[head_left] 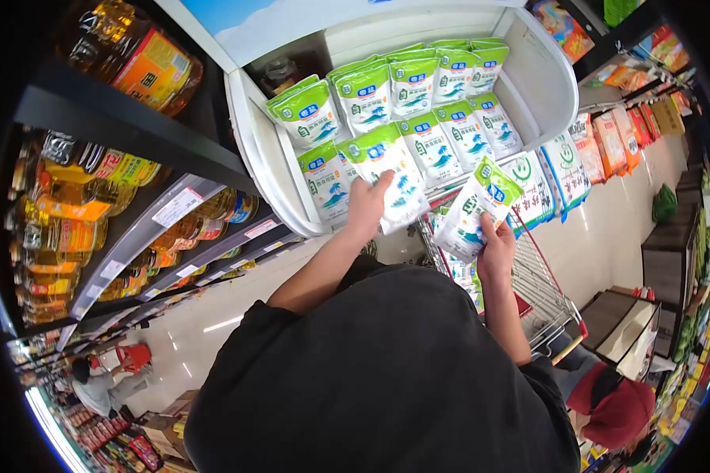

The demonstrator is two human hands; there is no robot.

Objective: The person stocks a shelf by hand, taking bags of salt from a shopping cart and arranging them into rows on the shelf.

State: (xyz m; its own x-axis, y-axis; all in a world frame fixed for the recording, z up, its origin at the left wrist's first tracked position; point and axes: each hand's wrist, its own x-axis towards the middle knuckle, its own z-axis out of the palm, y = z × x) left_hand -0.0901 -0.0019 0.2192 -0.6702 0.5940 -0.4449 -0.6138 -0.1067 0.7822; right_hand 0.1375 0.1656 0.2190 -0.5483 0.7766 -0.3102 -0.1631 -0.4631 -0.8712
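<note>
My left hand is closed on a green-and-white packet at the front edge of a white display bin. The thumb lies across the packet's front. Further right, my right hand pinches another green-and-white packet by its side, tilted, above a shopping cart. Rows of similar upright packets fill much of the bin. More such packets lie in the cart, partly hidden by the held one.
Shelves of oil bottles line the left side. Large bags stand right of the bin. A person in red is at the lower right, beyond the cart; another person is at the lower left. Boxes stand at the right.
</note>
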